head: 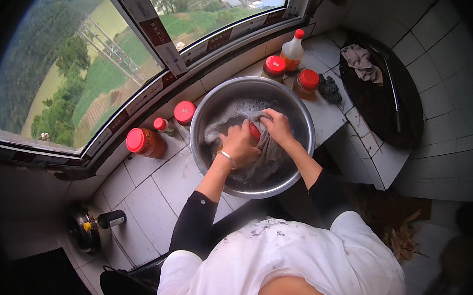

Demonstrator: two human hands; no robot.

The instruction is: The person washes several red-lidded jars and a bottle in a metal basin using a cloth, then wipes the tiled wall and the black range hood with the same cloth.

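Both hands are inside a wide stainless-steel basin [260, 192] that holds soapy water [234, 111]. My left hand [239, 143], with a bangle at the wrist, grips a jar whose red lid [254, 132] shows beyond the fingers. Most of the jar's body is hidden under that hand. In my right hand [276, 125] is a bunched grey-brown cloth [270, 145], pressed up against the red lid. The cloth's lower end trails into the water.
Red-lidded jars [145, 143] line the windowsill side. More jars [308, 81], a bottle [293, 51] and a dark scourer [329, 88] sit at the basin's right. A dark round board [406, 107] carries a rag [360, 62] and a metal rod [393, 91]. A dark bottle [110, 219] stands left.
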